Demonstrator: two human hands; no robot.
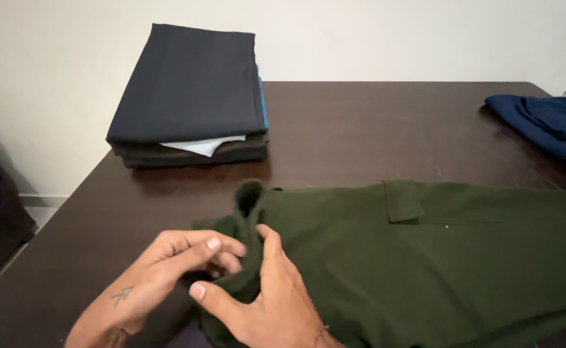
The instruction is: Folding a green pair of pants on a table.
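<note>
both hands pinching the bunched end of a dark green garment (425, 258) on the brown counter (360, 129).

left hand (160, 270) curls its fingers onto the crumpled fabric from the left, and right hand (270, 303) grips the same bunch between thumb and fingers, the two hands almost touching. the garment lies spread flat to the right, pocket flap up. a stack of folded dark clothes (189, 96) sits at the far edge by the wall; a blue garment (547, 122) lies far right.
</note>
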